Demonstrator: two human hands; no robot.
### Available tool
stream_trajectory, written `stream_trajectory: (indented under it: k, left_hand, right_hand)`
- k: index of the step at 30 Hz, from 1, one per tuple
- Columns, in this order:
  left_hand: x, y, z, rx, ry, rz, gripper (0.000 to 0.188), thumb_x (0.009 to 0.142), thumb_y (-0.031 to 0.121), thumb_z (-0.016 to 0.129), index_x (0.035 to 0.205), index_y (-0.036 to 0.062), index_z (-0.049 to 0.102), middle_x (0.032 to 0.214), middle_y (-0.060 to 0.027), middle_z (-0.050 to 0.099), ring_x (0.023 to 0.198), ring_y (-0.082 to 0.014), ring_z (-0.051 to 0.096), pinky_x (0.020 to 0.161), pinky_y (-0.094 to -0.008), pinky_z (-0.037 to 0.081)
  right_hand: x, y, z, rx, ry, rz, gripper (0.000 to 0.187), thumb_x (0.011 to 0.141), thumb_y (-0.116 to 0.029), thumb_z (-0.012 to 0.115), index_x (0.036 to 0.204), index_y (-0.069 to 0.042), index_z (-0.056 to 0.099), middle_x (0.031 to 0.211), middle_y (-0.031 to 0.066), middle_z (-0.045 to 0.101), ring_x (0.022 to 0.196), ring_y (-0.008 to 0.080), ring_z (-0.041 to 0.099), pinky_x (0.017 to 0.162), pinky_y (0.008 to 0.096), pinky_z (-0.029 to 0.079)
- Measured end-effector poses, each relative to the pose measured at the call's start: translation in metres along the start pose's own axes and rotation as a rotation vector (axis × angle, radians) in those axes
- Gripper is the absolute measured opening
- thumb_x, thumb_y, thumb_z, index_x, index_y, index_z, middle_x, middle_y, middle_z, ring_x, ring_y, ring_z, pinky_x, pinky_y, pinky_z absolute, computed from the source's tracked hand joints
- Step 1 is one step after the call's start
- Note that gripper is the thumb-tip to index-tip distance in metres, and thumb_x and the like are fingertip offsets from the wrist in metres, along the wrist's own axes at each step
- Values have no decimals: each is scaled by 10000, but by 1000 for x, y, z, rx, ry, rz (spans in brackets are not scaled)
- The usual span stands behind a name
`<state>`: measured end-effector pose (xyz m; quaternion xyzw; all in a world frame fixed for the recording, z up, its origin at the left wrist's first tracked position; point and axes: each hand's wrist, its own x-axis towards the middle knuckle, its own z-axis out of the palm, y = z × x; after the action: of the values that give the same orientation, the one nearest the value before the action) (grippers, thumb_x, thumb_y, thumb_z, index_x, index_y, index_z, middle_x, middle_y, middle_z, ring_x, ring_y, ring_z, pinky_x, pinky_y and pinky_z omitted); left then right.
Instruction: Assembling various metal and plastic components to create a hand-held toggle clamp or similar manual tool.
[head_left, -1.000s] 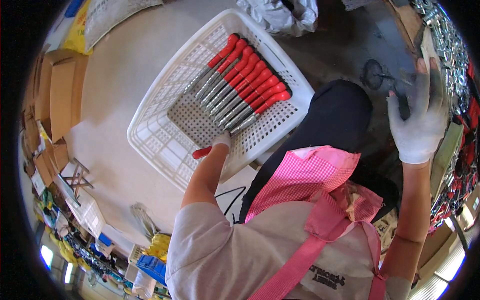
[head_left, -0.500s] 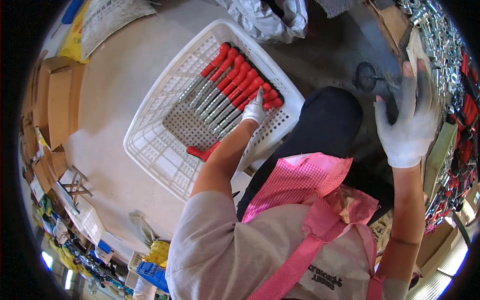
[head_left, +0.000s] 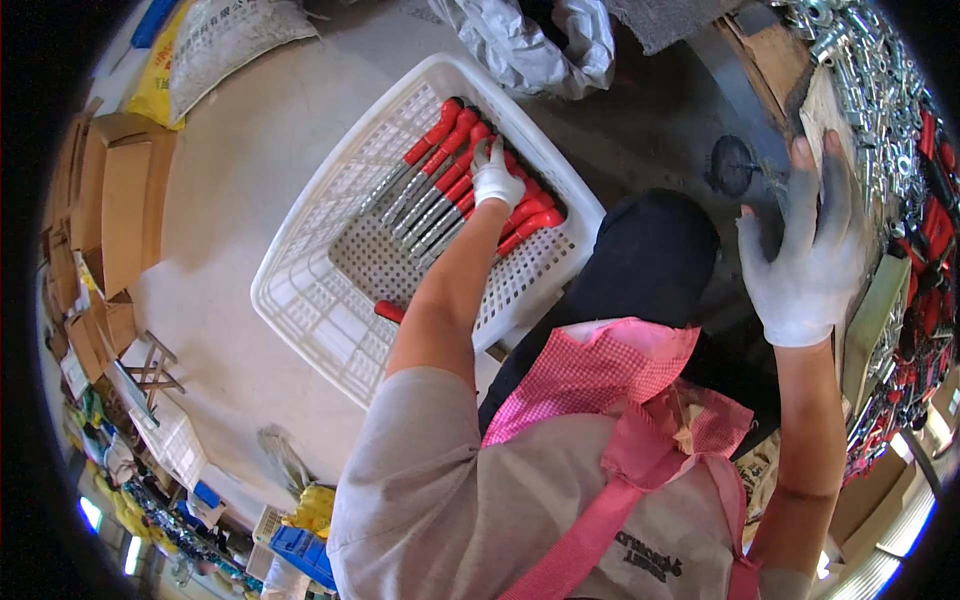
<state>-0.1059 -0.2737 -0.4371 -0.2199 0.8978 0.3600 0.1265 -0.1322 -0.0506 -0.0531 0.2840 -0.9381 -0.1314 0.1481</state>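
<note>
Inside a white plastic basket (head_left: pixel 345 150) lies a slanted row of several metal tools with bent red handles (head_left: pixel 437 135) and silvery ribbed shafts. My left hand (head_left: pixel 497 182), in a white glove, is closed over a red handle near the middle of the row. Its fingers partly hide the handles beneath. Another red handle (head_left: pixel 389 311) lies apart, nearer me, partly covered by my left forearm. Gloved too, my right hand (head_left: pixel 810 250) holds nothing. Its fingers are spread beside the heap of metal parts (head_left: pixel 870 120) on the right.
Beyond the basket lies a silvery plastic bag (head_left: pixel 530 50). Cardboard boxes (head_left: pixel 130 200) and a filled sack (head_left: pixel 235 50) stand at the left. A small folding stool (head_left: pixel 153 368) is farther down. Red and black tools (head_left: pixel 935 240) are piled at the right edge.
My left hand has moved up and slightly left along the row of red handles, from its right part toward the middle. My right hand has shifted slightly and stays spread.
</note>
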Motion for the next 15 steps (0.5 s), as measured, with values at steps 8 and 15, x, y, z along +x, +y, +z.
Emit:
stream_trajectory:
  k: [8,15]
  left_hand:
    - [-59,-21,1,-318,176,35,533,796,19,523,1309,-26,386,1323,-188,439,1232,-291,415,1049,-361,305]
    - [-162,206,-147,-422,519,869,366,757,-53,539,1121,-53,503,1068,-206,565,965,-359,547,874,-428,433]
  right_hand:
    - [1,9,11,85,138,-38,542,791,-155,457,1327,-176,381,1236,200,432,1117,332,471,889,423,432]
    - [-19,19,-7,182,253,94,515,739,-217,538,1245,-155,462,1255,174,423,1132,322,440,947,414,384]
